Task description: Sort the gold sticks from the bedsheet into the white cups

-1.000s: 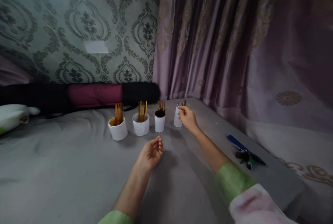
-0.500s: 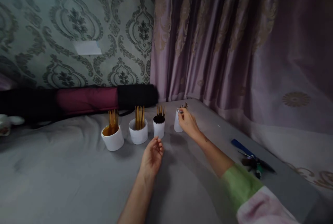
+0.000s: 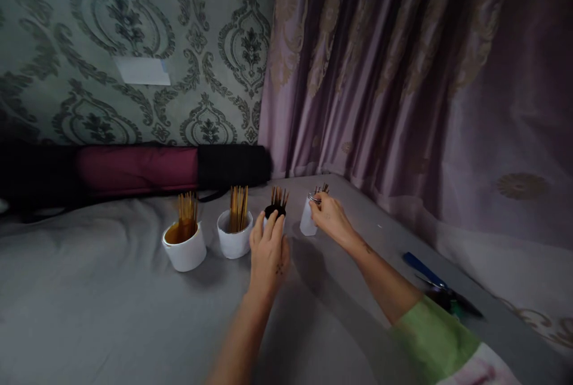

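Observation:
My left hand (image 3: 268, 250) is in front of a small white cup (image 3: 267, 222) with a dark inside and thin brown sticks (image 3: 279, 196) standing in it. Its fingers are stretched and a little apart, covering most of the cup; whether they touch it I cannot tell. To the right, a narrow white container (image 3: 307, 221) leans slightly, also with dark sticks at its top. My right hand (image 3: 332, 216) pinches it at the upper rim, where something shiny shows. Left of my hands stand two wider white cups, one with a grey inside (image 3: 235, 245) and one with an amber inside (image 3: 185, 255), both holding sticks.
A long black and maroon bag (image 3: 138, 169) lies along the patterned wall. Purple curtains (image 3: 358, 74) hang at the right. A blue-handled tool (image 3: 423, 268) lies with dark items on the grey sheet (image 3: 111, 325), near its right edge.
My left hand has moved up and turned from palm-up to back-up, now in front of the small cup. My right hand stays at the narrow container. The view has shifted slightly.

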Demonstrator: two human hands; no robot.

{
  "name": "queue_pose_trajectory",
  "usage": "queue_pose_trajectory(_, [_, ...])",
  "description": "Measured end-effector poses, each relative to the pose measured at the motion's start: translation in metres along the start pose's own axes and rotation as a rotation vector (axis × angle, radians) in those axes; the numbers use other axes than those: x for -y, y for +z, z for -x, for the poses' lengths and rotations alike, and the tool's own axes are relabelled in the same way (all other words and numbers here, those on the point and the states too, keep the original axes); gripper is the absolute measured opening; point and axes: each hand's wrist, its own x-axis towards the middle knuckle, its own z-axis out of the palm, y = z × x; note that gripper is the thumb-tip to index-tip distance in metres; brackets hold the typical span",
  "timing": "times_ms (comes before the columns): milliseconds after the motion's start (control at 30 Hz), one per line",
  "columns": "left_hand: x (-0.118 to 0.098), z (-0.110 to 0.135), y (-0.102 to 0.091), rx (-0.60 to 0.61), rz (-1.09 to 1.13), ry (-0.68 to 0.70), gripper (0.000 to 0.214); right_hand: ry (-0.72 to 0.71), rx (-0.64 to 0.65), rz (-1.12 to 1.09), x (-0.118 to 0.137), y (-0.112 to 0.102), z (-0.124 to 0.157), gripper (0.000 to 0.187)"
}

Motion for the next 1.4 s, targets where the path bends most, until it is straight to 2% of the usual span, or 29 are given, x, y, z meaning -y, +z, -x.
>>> queue_pose_trajectory(233, [0.009,0.003,0.009,-0.005,-0.054,0.027,0.043,0.023,0.001,-0.115,-0.017,0.01,-0.013,0.018])
queue_pose_trajectory(467, [0.015,0.012,0.018,-0.026,-0.048,0.067,0.043,0.151,0.142,-0.293,-0.018,-0.006,-0.032,0.02])
queue_pose_trajectory(567, [0.016,0.015,0.019,-0.025,-0.054,0.083,0.045,0.17,0.15,-0.341,-0.02,-0.007,-0.044,0.023])
queue_pose_trajectory(800, [0.017,0.014,0.02,-0.028,-0.022,0.066,0.048,0.156,0.114,-0.447,-0.027,0.01,-0.078,0.024])
queue_pose_trajectory(1100, [0.014,0.014,0.024,-0.061,-0.093,0.076,0.05,0.135,0.106,-0.42,-0.028,0.034,-0.129,0.025])
queue_pose_trajectory(1267, [0.015,0.015,0.028,-0.139,-0.175,0.128,0.05,0.126,0.121,-0.377,-0.027,0.042,-0.149,0.026])
queue_pose_trajectory(1400, [0.018,0.016,0.031,-0.142,-0.201,0.135,0.051,0.088,0.131,-0.359,-0.029,0.046,-0.16,0.028])
